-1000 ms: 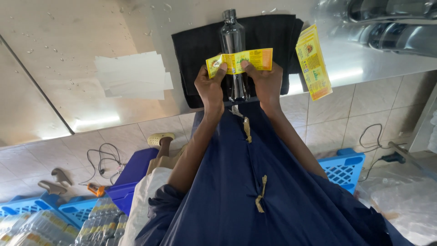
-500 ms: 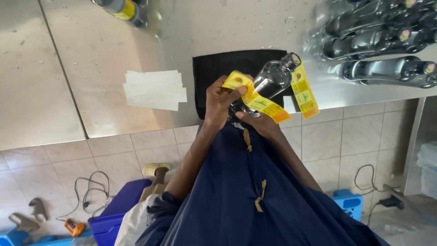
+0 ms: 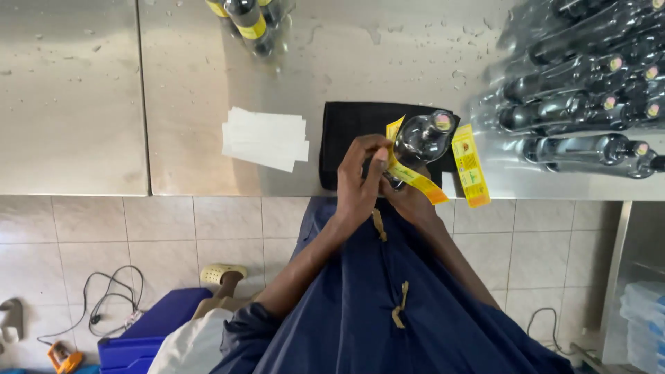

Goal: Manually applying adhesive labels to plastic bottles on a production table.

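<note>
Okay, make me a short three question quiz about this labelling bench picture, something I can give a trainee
1. True or false: the clear bottle in the hands stands upright on the black mat.
2. What lies on the steel counter just left of the mat: A) a stack of white sheets B) scissors C) a sponge?
3. Which hand presses the yellow label onto the bottle?

Key:
1. False, it is tilted and held above the mat.
2. A, white sheets.
3. The left hand; the right hand supports from below.

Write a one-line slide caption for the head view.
Left hand and right hand press a yellow label around a clear bottle above a black cloth.
</note>
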